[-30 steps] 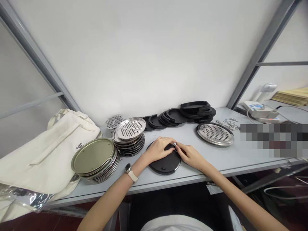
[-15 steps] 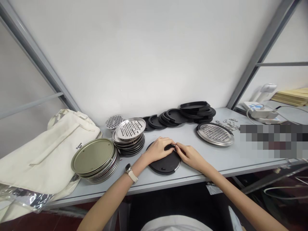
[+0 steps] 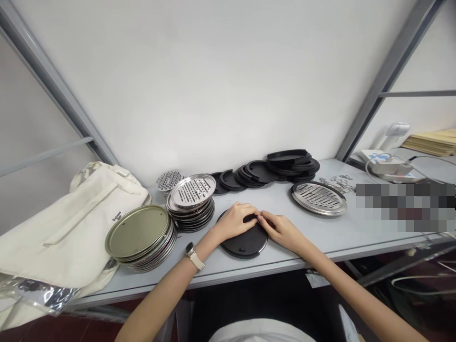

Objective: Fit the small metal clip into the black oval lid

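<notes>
A round black disc (image 3: 245, 243) lies flat near the front edge of the grey bench (image 3: 320, 237). My left hand (image 3: 235, 219) rests on the disc's far left part, fingers curled over it. My right hand (image 3: 281, 229) meets it from the right, fingertips pinched at the disc's far edge. Whatever small part sits between the fingertips is hidden. A watch is on my left wrist.
Left of the disc stand a stack of perforated steel plates (image 3: 192, 199) and a stack of plain metal lids (image 3: 140, 235). A cream cloth bag (image 3: 71, 223) lies far left. Black discs (image 3: 274, 168), one perforated plate (image 3: 318, 197) and small metal rings (image 3: 337, 183) lie behind and right.
Both hands stay on the black disc. The small metal ring seen at the fingertips earlier is now covered by the fingers.
</notes>
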Demonstrator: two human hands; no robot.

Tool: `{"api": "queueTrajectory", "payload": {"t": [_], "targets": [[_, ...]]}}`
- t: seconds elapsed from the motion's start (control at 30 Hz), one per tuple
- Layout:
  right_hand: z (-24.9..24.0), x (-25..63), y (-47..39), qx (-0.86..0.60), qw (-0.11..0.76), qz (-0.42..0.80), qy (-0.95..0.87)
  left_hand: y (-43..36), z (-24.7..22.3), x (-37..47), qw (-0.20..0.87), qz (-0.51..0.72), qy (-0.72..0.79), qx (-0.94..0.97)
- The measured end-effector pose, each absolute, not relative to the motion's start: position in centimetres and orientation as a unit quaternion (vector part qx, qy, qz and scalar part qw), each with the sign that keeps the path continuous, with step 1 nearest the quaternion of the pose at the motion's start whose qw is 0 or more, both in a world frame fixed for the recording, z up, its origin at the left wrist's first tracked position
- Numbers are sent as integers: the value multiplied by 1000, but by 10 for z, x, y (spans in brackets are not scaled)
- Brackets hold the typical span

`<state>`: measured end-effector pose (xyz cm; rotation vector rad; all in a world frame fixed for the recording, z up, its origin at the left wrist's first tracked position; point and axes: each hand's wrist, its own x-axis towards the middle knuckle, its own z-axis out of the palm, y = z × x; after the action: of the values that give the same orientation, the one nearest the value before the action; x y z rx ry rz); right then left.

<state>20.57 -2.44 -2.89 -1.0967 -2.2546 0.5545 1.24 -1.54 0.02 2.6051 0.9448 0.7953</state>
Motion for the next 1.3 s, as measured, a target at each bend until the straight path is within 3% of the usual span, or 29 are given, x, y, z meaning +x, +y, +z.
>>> {"api": "queueTrajectory", "payload": {"t": [1.3], "targets": [[-28, 207, -22, -419, 261, 186, -850, -14, -2, 14, 164, 290, 338, 880]]}}
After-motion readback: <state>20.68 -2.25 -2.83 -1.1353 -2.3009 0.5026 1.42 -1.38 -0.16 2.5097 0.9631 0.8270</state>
